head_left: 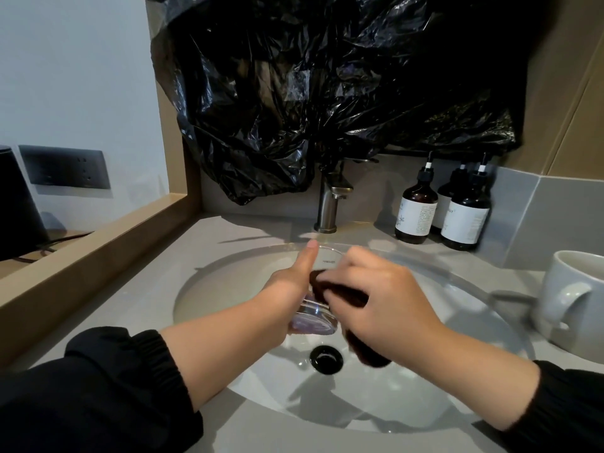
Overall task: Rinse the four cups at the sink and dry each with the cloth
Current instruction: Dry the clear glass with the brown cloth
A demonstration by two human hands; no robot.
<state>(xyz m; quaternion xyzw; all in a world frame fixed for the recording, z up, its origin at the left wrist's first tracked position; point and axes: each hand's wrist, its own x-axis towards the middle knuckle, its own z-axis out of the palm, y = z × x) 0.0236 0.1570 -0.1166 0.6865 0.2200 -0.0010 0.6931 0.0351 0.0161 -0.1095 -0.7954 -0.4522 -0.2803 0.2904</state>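
Left hand (287, 286) grips glass (313, 317); right hand (376, 295) pinches cloth (330, 286)

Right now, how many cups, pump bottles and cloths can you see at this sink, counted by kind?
cups: 2, the glass cup and the white mug
pump bottles: 3
cloth: 1
total: 6

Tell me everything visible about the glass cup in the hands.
The glass cup is clear, with a thick base that shows a purplish tint and small print near the rim. It is tilted, base toward the person, above the sink. The left hand grips it, thumb along its side; the right hand presses a dark cloth against it.
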